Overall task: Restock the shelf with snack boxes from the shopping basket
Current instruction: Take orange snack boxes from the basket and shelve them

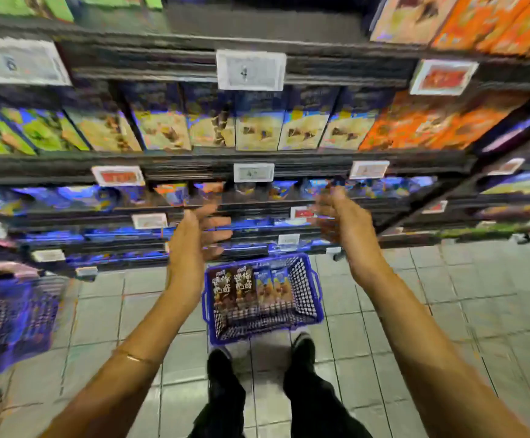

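Reaching with left hand (pixel 201 237) and right hand (pixel 341 221), both spread loosely, palms facing, gripping nothing. Arms stretched toward the shelf (pixel 194 159). Below, snack boxes (pixel 248 289) in the left half of the basket (pixel 308 281).

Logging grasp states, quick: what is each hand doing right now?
Left hand: open, fingers loosely spread, holding nothing.
Right hand: open, holding nothing, though blurred.

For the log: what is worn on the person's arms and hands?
No sleeves in view; both forearms are bare. The left hand and right hand are gloveless. A thin gold-coloured bangle circles the left forearm; no jewellery shows on the right.
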Tool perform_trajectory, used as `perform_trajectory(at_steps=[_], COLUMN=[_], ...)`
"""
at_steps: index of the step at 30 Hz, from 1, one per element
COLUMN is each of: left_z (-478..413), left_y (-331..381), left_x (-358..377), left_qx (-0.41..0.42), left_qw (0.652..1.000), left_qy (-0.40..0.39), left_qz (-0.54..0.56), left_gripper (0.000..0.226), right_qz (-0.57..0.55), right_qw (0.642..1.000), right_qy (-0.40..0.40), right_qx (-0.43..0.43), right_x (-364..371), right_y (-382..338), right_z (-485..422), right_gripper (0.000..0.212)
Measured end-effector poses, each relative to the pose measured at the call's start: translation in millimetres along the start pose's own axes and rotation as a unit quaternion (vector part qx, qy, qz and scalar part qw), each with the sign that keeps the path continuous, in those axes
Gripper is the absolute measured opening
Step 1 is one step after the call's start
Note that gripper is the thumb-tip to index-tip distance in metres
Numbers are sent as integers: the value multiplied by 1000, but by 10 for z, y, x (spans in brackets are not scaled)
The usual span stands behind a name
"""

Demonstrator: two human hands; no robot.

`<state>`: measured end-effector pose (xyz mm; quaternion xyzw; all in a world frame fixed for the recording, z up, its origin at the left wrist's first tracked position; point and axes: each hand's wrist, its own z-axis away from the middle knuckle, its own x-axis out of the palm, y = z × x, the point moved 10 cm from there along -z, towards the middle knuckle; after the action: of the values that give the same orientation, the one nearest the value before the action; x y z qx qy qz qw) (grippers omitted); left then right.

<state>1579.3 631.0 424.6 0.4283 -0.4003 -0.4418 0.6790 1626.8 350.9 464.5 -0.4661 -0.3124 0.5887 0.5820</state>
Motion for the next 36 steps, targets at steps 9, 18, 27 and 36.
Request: perform_trajectory(at_steps=[9,18,27,36], left_z=[161,-671,-1429,-1664], left_y=[-2169,-4147,-5980,-6051], left_x=[-144,-154,-122,100], left_qx=[-243,-265,-292,-266], left_qw=[968,964,955,956], left_qy=[52,10,-23,9], left_qz=[-35,-25,54,125], left_gripper=[66,71,82,88], right_qz=[87,108,295,465], right_qw=[974,965,946,882], right_qy=[-6,-17,-28,4], right_qx=[211,239,132,76], right_x=[-48,298,944,1339], right_y=[2602,5030,6886,7551], right_z=[-91,-1223,-2586,-2929], right_gripper=[36,25,45,64])
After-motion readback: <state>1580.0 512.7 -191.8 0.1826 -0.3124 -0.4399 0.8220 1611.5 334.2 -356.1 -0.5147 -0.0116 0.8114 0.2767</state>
